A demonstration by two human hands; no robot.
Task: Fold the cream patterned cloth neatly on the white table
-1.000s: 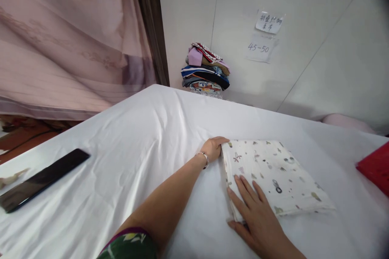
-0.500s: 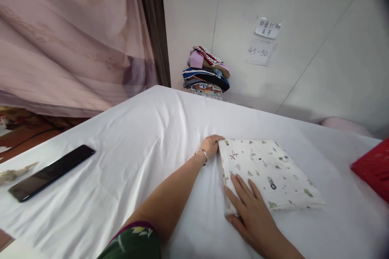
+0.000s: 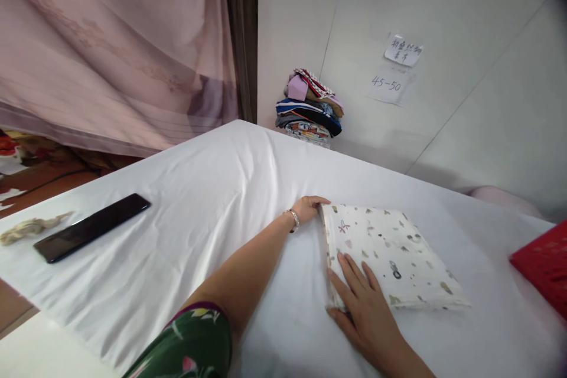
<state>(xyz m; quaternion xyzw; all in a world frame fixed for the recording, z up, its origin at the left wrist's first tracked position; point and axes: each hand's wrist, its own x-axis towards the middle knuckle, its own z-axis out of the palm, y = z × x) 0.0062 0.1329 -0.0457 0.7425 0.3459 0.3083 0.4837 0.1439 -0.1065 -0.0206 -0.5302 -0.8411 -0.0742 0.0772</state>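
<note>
A folded white cloth (image 3: pixel 398 248) with small printed sea-creature figures lies on the white-covered table (image 3: pixel 199 201). At its far left corner is my left hand (image 3: pixel 309 208), wearing a silver bracelet (image 3: pixel 294 220); the thumb and fingers close on the edge there, and the fingertips are partly hidden. My right hand (image 3: pixel 361 301) rests flat on the near left part of the cloth, fingers somewhat spread, with the thumb by the near left corner.
To the left lie a black phone (image 3: pixel 93 227) and a beige bundle of cord or cloth (image 3: pixel 33 227). A red container (image 3: pixel 543 269) stands at the right edge. Beyond the table, a stack of folded clothes (image 3: pixel 310 109) sits against the wall, near a pink curtain (image 3: pixel 133 59).
The camera view has turned slightly left, so the phone and clothes stack appear farther right. Both hands stay at the same spots on the cloth.
</note>
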